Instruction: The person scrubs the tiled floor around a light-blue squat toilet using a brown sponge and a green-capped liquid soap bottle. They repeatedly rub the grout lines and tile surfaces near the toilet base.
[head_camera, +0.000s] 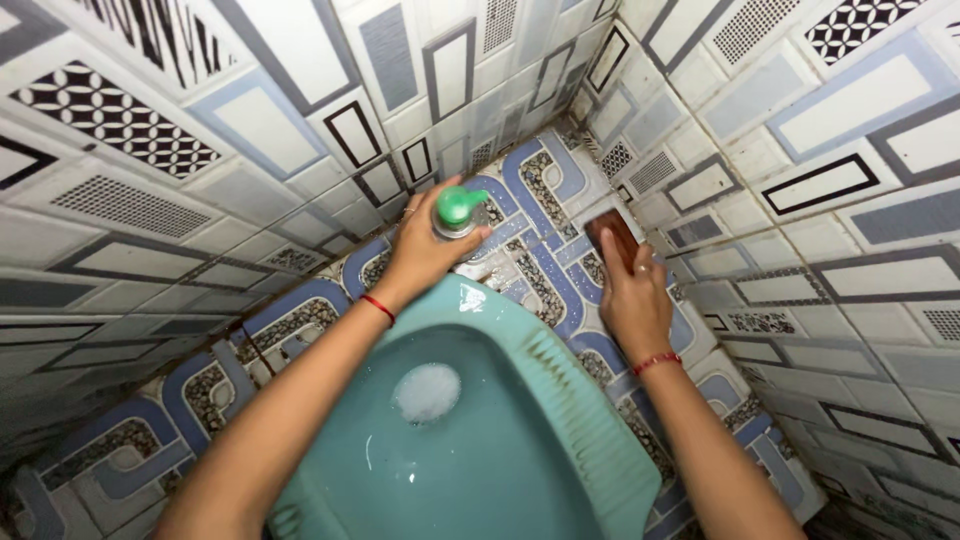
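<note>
Scrubbing goes best with the right hand (632, 292) pressing flat on the brown brush (611, 238) it grips, while the left hand (425, 250), closed round the green-capped bottle (458, 210), holds upright beside it.

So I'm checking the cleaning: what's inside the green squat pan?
The squat pan holds a patch of white foam on its wet basin. Its near end lies outside the picture.

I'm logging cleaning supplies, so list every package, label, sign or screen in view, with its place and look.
Bottle: one package only, a clear container with a green pump top, held in the left hand over the tiled floor beyond the green squat toilet.
No label can be made out on it.
No signs or screens.
</note>
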